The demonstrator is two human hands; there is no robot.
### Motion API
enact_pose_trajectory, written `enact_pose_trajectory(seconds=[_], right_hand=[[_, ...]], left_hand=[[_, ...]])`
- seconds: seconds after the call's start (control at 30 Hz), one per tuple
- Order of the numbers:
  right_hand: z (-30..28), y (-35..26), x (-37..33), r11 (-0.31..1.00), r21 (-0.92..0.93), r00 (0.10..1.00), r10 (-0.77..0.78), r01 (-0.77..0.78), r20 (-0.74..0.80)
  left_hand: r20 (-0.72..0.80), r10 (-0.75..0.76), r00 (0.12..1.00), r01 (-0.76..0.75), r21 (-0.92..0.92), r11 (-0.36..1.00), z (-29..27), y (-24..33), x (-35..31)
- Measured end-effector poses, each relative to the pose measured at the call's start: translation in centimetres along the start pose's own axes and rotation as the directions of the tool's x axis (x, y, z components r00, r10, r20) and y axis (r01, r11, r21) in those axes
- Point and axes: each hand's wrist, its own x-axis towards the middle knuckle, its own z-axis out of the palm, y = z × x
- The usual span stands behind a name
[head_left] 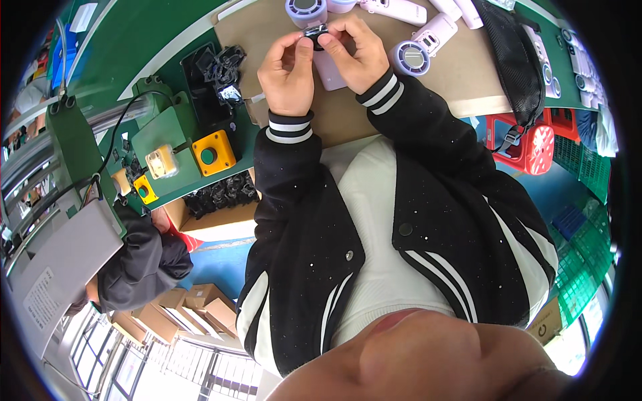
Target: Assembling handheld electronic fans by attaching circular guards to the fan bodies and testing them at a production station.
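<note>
Between both thumbs and fingertips I grip a small glossy black part [315, 31]; its exact kind is hard to make out. My left hand [289, 75] closes on it from the left, my right hand [359, 55] from the right. Under them, a pale lilac piece [330, 72] lies on the brown work mat [348, 120], partly hidden by my fingers. Just beyond my hands sits a lilac handheld fan [305, 9] with a round head. Another lilac fan [410, 58] lies to the right of my right hand.
More lilac pieces [401, 9] lie at the far edge. A black mesh bag [513, 60] is at right. At left stand a black tray [212, 80] of dark parts, a green machine with a yellow button box [214, 152], and a carton [231, 227] of black parts. Someone's dark sleeve [150, 247] shows nearby.
</note>
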Motion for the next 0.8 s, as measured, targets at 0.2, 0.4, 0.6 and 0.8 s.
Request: enact_pose_trajectory(seconds=[0.2,0.4,0.6,0.8], right_hand=[[0.4,-0.1,-0.2,0.986,-0.024,0.984,0.163,-0.165,-0.067],[0.6,-0.6,-0.3,0.977,0.069,0.975,0.208,-0.204,-0.071],[-0.3,0.1,-0.4,0.967,0.155,0.976,0.212,-0.203,-0.042],[-0.2,0.1,-0.4,0.948,0.242,0.977,0.211,-0.205,-0.001]], left_hand=[[-0.005,0.11,0.994,-0.096,0.45,0.888,-0.1,-0.6,0.4],[0.089,-0.002,0.996,-0.058,0.671,0.739,-0.4,-1.3,0.2],[0.12,-0.072,0.99,-0.01,0.57,0.822,-0.7,-0.9,0.5],[0.195,-0.113,0.974,0.006,0.479,0.878,-0.6,-0.6,0.3]])
